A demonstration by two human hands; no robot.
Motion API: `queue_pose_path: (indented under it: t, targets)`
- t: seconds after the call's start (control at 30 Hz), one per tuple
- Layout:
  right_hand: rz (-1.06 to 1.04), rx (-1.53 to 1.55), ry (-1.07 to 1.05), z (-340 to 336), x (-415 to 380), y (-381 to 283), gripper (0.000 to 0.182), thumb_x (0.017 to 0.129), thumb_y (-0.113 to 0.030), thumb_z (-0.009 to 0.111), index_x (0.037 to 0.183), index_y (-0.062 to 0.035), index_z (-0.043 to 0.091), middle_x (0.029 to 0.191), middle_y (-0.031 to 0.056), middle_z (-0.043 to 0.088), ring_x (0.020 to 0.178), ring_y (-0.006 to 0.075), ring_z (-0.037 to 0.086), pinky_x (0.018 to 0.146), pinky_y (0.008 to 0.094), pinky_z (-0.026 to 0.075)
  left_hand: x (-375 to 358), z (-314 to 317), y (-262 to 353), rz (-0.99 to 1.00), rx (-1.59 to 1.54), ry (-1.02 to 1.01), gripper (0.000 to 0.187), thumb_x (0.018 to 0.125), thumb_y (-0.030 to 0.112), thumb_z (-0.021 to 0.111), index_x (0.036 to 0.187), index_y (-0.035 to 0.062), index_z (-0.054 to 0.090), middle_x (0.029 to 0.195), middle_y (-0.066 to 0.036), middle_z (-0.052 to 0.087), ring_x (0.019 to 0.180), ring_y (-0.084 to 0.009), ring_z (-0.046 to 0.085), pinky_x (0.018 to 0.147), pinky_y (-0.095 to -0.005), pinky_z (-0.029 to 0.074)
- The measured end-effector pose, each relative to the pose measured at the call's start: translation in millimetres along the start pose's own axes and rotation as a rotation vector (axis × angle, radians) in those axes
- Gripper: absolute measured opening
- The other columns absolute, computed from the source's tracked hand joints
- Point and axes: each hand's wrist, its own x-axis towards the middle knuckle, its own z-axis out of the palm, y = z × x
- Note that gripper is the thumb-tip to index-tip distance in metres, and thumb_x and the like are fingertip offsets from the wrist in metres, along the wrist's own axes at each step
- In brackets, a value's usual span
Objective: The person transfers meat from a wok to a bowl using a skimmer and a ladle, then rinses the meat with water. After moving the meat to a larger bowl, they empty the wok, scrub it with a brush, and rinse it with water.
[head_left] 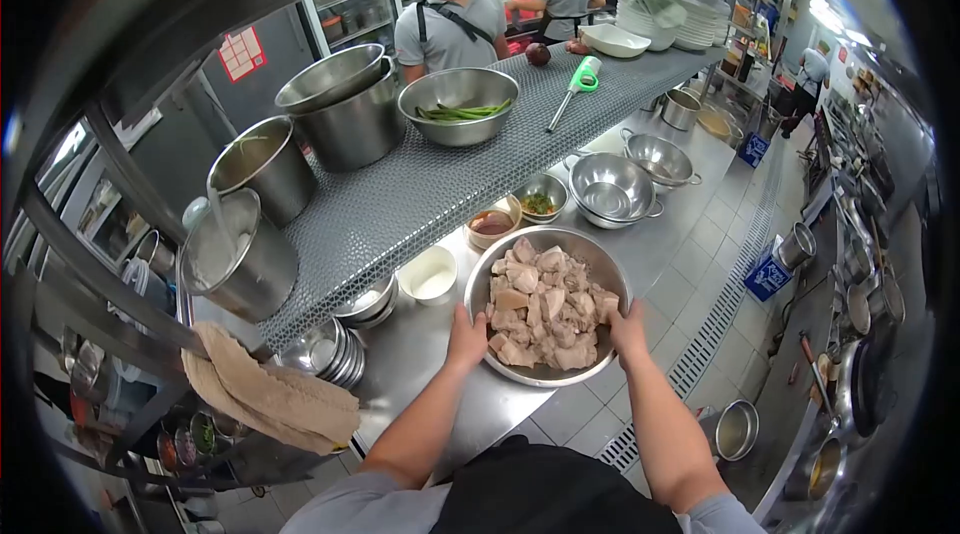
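Note:
A wide steel bowl (548, 371) full of pale meat chunks (545, 304) is held between my two hands, over the front edge of the steel counter (400, 384). My left hand (468, 337) grips its left rim, and my right hand (628, 327) grips the right rim; the fingers are partly hidden by the bowl. Just behind it stand a container of dark red sauce (492, 222), a small bowl of chopped greens (539, 203) and a white tub (429, 276).
The raised shelf (400, 219) holds steel pots (350, 119), a bowl of green beans (460, 104), a green-handled lighter (583, 76) and stacked plates (650, 22). Colanders (611, 187) sit behind right. A brown cloth (265, 394) hangs at left. Several people stand beyond.

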Motion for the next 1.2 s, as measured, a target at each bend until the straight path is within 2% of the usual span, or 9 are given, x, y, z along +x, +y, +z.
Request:
queue_pose_path:
  t: [0.03, 0.13, 0.43, 0.67, 0.87, 1.03, 1.07, 1.13, 1.2]
  targets:
    - [-0.047, -0.264, 0.056, 10.0, 2.7, 1.2, 0.055, 0.094, -0.027, 0.05, 0.137, 0.0031, 0.035, 0.126, 0.0274, 0.054, 0.114, 0.0399, 0.055, 0.092, 0.0443, 0.045, -3.5, 3.3, -1.2, 0.005, 0.012, 0.051, 0.057, 0.094, 0.021, 0.048, 0.136, -0.0123, 0.029, 0.135, -0.034, 0.041, 0.127, -0.0442, 0.041, 0.107, -0.0428, 0.032]
    - [-0.055, -0.326, 0.098, 8.9, -7.0, -10.7, 0.045, 0.092, -0.018, 0.049, 0.13, 0.0033, 0.04, 0.115, 0.0318, 0.057, 0.108, 0.0444, 0.056, 0.09, 0.0461, 0.045, -4.5, 1.7, 2.0, -0.005, 0.04, 0.091, 0.055, 0.094, 0.02, 0.048, 0.135, -0.0112, 0.03, 0.132, -0.034, 0.043, 0.124, -0.0445, 0.043, 0.106, -0.043, 0.033]
    - [-0.089, -0.352, 0.102, 5.7, -13.9, -22.0, 0.031, 0.091, -0.017, 0.049, 0.115, 0.0024, 0.045, 0.103, 0.0311, 0.061, 0.095, 0.0467, 0.059, 0.081, 0.05, 0.046, -6.9, -0.2, 7.3, 0.007, 0.036, 0.069, 0.054, 0.093, 0.017, 0.048, 0.135, -0.0108, 0.03, 0.133, -0.033, 0.043, 0.126, -0.0434, 0.042, 0.106, -0.0411, 0.033]
    - [-0.076, -0.3, 0.114, 10.4, -13.0, -14.9, 0.033, 0.092, -0.017, 0.048, 0.119, 0.0021, 0.043, 0.1, 0.0319, 0.061, 0.094, 0.048, 0.059, 0.08, 0.0514, 0.046, -3.0, -1.2, -1.3, 0.035, -0.038, 0.023, 0.054, 0.093, 0.017, 0.048, 0.135, -0.0105, 0.03, 0.132, -0.033, 0.044, 0.126, -0.0433, 0.043, 0.107, -0.0397, 0.033]
    - [-0.076, -0.323, 0.116, 8.5, -12.8, -14.3, 0.041, 0.093, -0.019, 0.046, 0.127, 0.0029, 0.041, 0.103, 0.0342, 0.06, 0.098, 0.0477, 0.058, 0.083, 0.0497, 0.046, -3.9, -1.2, 2.4, 0.011, -0.004, 0.033, 0.056, 0.093, 0.021, 0.047, 0.137, -0.0097, 0.029, 0.135, -0.034, 0.042, 0.128, -0.0434, 0.042, 0.107, -0.0403, 0.032]
    - [-0.132, -0.423, 0.039, 6.9, 8.2, 13.9, 0.057, 0.093, -0.02, 0.045, 0.136, 0.0142, 0.031, 0.131, 0.0341, 0.046, 0.126, 0.0445, 0.042, 0.107, 0.0437, 0.034, 10.6, 4.7, -18.1, 0.061, -0.001, -0.054, 0.057, 0.096, 0.03, 0.044, 0.135, -0.0098, 0.032, 0.139, -0.034, 0.037, 0.131, -0.0438, 0.037, 0.107, -0.0412, 0.032]
    - [-0.183, -0.456, 0.039, 7.0, 15.2, 23.6, 0.058, 0.093, -0.021, 0.045, 0.136, 0.0149, 0.03, 0.135, 0.0334, 0.043, 0.13, 0.0438, 0.039, 0.11, 0.043, 0.031, 5.1, -0.7, -11.0, 0.107, -0.028, -0.042, 0.052, 0.095, 0.031, 0.048, 0.13, -0.0072, 0.039, 0.127, -0.028, 0.052, 0.123, -0.0386, 0.048, 0.104, -0.0396, 0.037]
    - [-0.198, -0.521, 0.076, 5.5, 23.3, 31.0, 0.054, 0.092, -0.021, 0.046, 0.133, 0.0138, 0.036, 0.131, 0.0339, 0.046, 0.126, 0.0455, 0.041, 0.107, 0.0441, 0.033, -17.4, -22.7, 4.4, -0.077, 0.023, -0.168, 0.053, 0.097, 0.039, 0.046, 0.123, -0.0064, 0.047, 0.122, -0.028, 0.056, 0.117, -0.0374, 0.052, 0.102, -0.0396, 0.039]
    - [-0.151, -0.392, -0.045, -0.2, 23.3, 18.5, 0.05, 0.091, -0.021, 0.047, 0.127, 0.0128, 0.039, 0.125, 0.0332, 0.049, 0.12, 0.0458, 0.046, 0.102, 0.0438, 0.035, -54.0, -43.6, -16.1, 0.053, 0.023, -0.246, 0.055, 0.097, 0.046, 0.044, 0.119, -0.0044, 0.053, 0.116, -0.026, 0.06, 0.1, -0.0341, 0.062, 0.092, -0.0395, 0.045]
